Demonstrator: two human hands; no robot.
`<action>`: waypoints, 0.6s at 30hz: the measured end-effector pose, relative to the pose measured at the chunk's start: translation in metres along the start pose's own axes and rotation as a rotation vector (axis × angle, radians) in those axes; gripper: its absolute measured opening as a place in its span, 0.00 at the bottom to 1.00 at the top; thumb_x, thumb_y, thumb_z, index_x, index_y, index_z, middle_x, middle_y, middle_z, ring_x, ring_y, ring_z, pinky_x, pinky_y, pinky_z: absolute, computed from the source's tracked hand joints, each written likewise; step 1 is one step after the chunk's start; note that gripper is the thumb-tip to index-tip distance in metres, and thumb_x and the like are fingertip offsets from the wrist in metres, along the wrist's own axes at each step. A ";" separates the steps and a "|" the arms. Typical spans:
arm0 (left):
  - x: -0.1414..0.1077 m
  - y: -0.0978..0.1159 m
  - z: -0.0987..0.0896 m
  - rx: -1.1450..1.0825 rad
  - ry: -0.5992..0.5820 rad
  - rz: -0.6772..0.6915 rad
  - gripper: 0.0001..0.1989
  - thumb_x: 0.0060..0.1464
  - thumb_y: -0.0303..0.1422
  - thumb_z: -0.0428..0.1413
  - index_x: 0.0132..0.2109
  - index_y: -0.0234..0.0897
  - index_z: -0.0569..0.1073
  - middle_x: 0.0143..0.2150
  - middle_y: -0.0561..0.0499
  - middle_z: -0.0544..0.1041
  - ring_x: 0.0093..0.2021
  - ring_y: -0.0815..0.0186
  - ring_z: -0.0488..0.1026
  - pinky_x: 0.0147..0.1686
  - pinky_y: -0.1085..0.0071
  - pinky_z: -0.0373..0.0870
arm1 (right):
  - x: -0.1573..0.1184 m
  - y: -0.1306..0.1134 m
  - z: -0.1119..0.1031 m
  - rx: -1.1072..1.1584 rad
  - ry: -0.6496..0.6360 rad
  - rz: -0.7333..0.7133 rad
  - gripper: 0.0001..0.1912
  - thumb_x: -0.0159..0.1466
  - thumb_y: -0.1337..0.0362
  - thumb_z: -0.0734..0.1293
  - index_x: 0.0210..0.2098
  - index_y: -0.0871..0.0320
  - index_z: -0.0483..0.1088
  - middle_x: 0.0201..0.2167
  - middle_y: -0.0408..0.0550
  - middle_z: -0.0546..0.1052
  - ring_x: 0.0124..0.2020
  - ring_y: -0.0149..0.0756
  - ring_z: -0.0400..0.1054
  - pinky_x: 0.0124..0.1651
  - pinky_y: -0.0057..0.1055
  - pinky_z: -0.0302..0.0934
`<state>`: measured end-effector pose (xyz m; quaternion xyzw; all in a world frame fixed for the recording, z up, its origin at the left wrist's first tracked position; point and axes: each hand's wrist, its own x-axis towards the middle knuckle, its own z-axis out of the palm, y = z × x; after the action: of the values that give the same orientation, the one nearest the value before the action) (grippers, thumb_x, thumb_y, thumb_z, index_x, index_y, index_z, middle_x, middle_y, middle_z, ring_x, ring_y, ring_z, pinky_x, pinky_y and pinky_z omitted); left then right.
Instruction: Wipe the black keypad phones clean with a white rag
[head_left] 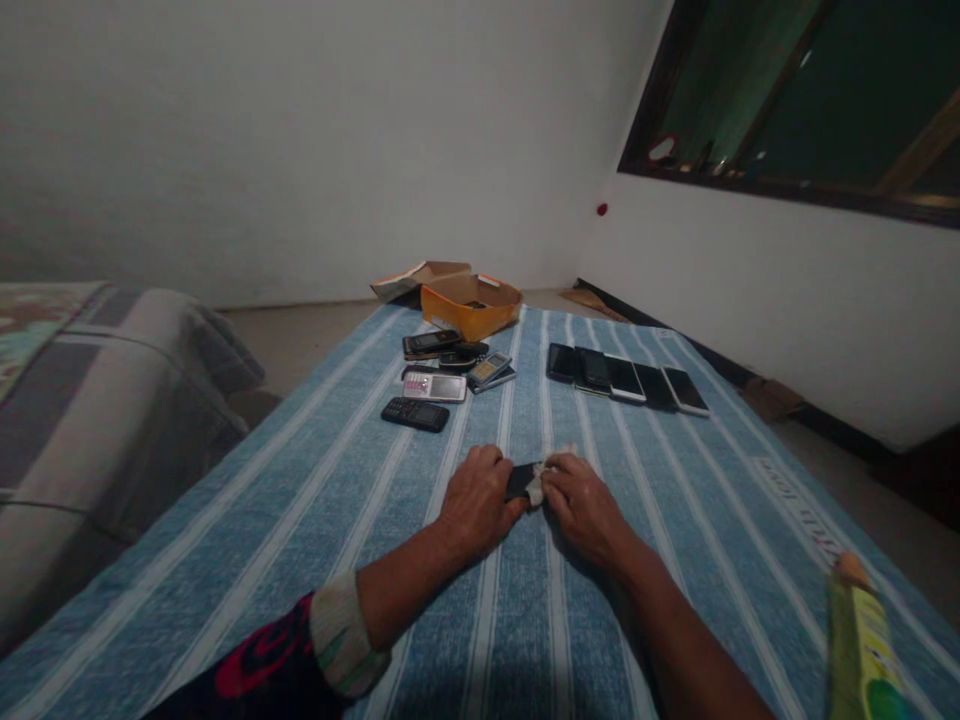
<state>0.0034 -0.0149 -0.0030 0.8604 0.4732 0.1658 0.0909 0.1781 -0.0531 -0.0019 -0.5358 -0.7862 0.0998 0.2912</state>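
1. The left hand [476, 500] has its fingers curled closed over one end of a slim black phone [523, 482], near the middle of a woven, blue-striped cover [300, 520].
2. The right hand [581, 508] has its fingers bent, pressing a crumpled white rag [535, 487] against the phone's other end.
3. Toward the far edge, glossy smartphones [622, 378] lie in a row. Plastic keypad phones [415, 414] cluster to their left, near an orange cardboard box [471, 306].

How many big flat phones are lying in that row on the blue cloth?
5, in one row on the striped cloth. From the left: a dark phone, a second dark phone, a light phone, a third dark phone, a second light phone.
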 end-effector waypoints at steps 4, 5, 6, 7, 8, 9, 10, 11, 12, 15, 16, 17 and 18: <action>0.001 -0.001 -0.003 -0.011 -0.045 -0.005 0.14 0.51 0.39 0.60 0.41 0.35 0.73 0.45 0.45 0.69 0.47 0.56 0.65 0.46 0.62 0.67 | 0.008 0.013 0.001 0.065 -0.011 0.061 0.11 0.60 0.77 0.64 0.27 0.58 0.74 0.37 0.48 0.73 0.40 0.36 0.66 0.46 0.33 0.61; 0.002 -0.001 -0.003 -0.014 -0.052 -0.006 0.14 0.51 0.39 0.60 0.41 0.35 0.73 0.45 0.45 0.69 0.47 0.56 0.65 0.46 0.62 0.67 | 0.010 0.015 0.001 0.072 -0.013 0.073 0.11 0.59 0.77 0.65 0.27 0.58 0.74 0.36 0.47 0.73 0.40 0.35 0.66 0.45 0.32 0.61; 0.002 -0.001 -0.004 -0.017 -0.058 -0.007 0.13 0.50 0.39 0.60 0.40 0.35 0.73 0.45 0.45 0.69 0.47 0.56 0.66 0.46 0.62 0.67 | 0.011 0.017 0.001 0.078 -0.011 0.087 0.11 0.59 0.77 0.65 0.27 0.57 0.75 0.36 0.47 0.72 0.39 0.35 0.66 0.44 0.32 0.61; 0.002 -0.001 -0.004 -0.019 -0.065 -0.007 0.13 0.50 0.39 0.60 0.40 0.35 0.72 0.45 0.45 0.69 0.47 0.56 0.66 0.46 0.62 0.67 | 0.012 0.018 0.001 0.083 -0.012 0.101 0.10 0.59 0.76 0.66 0.28 0.57 0.75 0.36 0.47 0.72 0.39 0.35 0.66 0.43 0.31 0.61; 0.003 -0.001 -0.004 -0.021 -0.071 -0.007 0.13 0.50 0.39 0.60 0.40 0.35 0.72 0.45 0.45 0.69 0.47 0.56 0.66 0.46 0.62 0.67 | 0.013 0.018 0.001 0.084 -0.018 0.113 0.10 0.59 0.76 0.66 0.29 0.57 0.75 0.36 0.46 0.71 0.39 0.34 0.66 0.42 0.30 0.60; 0.003 0.000 -0.005 -0.022 -0.077 -0.008 0.13 0.50 0.39 0.60 0.40 0.35 0.72 0.45 0.45 0.69 0.47 0.56 0.66 0.46 0.62 0.67 | 0.014 0.018 0.000 0.077 -0.027 0.123 0.09 0.59 0.76 0.66 0.29 0.57 0.75 0.35 0.46 0.71 0.38 0.34 0.66 0.41 0.30 0.60; 0.003 0.000 -0.006 -0.023 -0.083 -0.010 0.13 0.50 0.39 0.60 0.41 0.35 0.72 0.45 0.45 0.69 0.47 0.56 0.66 0.46 0.62 0.67 | 0.015 0.018 0.000 0.062 -0.038 0.131 0.09 0.59 0.75 0.66 0.29 0.57 0.75 0.34 0.46 0.70 0.37 0.33 0.66 0.40 0.29 0.60; 0.003 0.000 -0.007 -0.025 -0.091 -0.014 0.13 0.51 0.38 0.60 0.41 0.35 0.72 0.45 0.45 0.69 0.47 0.56 0.66 0.46 0.62 0.67 | 0.016 0.018 0.000 0.039 -0.046 0.136 0.09 0.59 0.75 0.66 0.28 0.57 0.75 0.33 0.45 0.70 0.36 0.33 0.66 0.39 0.29 0.59; 0.003 0.001 -0.007 -0.030 -0.098 -0.018 0.13 0.51 0.38 0.60 0.41 0.35 0.72 0.46 0.46 0.69 0.47 0.56 0.66 0.46 0.62 0.67 | 0.017 0.019 0.000 0.010 -0.053 0.139 0.09 0.58 0.75 0.66 0.28 0.57 0.74 0.31 0.45 0.69 0.35 0.33 0.66 0.38 0.29 0.58; 0.003 0.002 -0.009 -0.053 -0.114 -0.035 0.13 0.50 0.38 0.60 0.41 0.36 0.72 0.46 0.46 0.68 0.48 0.57 0.66 0.46 0.62 0.67 | 0.021 0.021 0.003 -0.051 -0.046 0.140 0.08 0.58 0.75 0.66 0.27 0.57 0.73 0.29 0.44 0.68 0.33 0.33 0.65 0.36 0.28 0.57; 0.003 0.002 -0.009 -0.061 -0.113 -0.035 0.12 0.50 0.37 0.61 0.40 0.36 0.72 0.46 0.46 0.68 0.48 0.57 0.66 0.46 0.62 0.67 | 0.022 0.022 0.004 -0.058 -0.035 0.140 0.08 0.57 0.75 0.66 0.27 0.57 0.73 0.29 0.44 0.68 0.33 0.33 0.65 0.36 0.28 0.56; 0.003 0.001 -0.008 -0.067 -0.111 -0.032 0.12 0.50 0.37 0.61 0.40 0.36 0.72 0.45 0.46 0.68 0.48 0.57 0.65 0.46 0.62 0.67 | 0.022 0.023 0.006 -0.062 -0.020 0.139 0.08 0.57 0.75 0.65 0.27 0.57 0.73 0.29 0.44 0.68 0.33 0.33 0.64 0.36 0.28 0.56; 0.003 0.001 -0.007 -0.072 -0.107 -0.025 0.12 0.50 0.37 0.61 0.40 0.35 0.72 0.46 0.46 0.68 0.48 0.57 0.65 0.46 0.62 0.67 | 0.023 0.025 0.008 -0.065 -0.002 0.139 0.08 0.57 0.75 0.65 0.28 0.57 0.73 0.29 0.45 0.68 0.33 0.34 0.64 0.36 0.28 0.56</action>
<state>0.0030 -0.0129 0.0049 0.8582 0.4721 0.1354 0.1492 0.1869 -0.0210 -0.0119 -0.5983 -0.7501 0.0949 0.2653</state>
